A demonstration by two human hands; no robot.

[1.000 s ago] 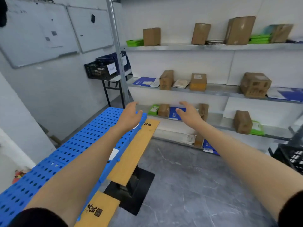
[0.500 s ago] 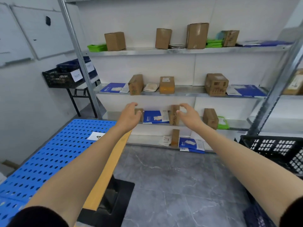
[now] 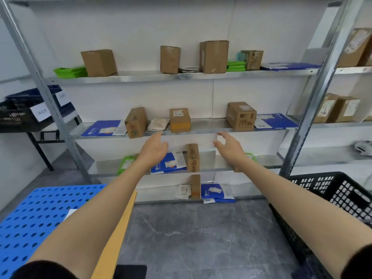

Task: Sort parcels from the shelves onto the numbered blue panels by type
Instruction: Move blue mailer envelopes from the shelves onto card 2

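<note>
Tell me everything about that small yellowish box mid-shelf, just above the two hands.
The small yellowish box is plain cardboard, closed, with a white printed label on top. It stands upright near the front edge of the metal shelf, a flat white pouch close on its left. The left hand and right hand are open below it; neither touches it.
</note>
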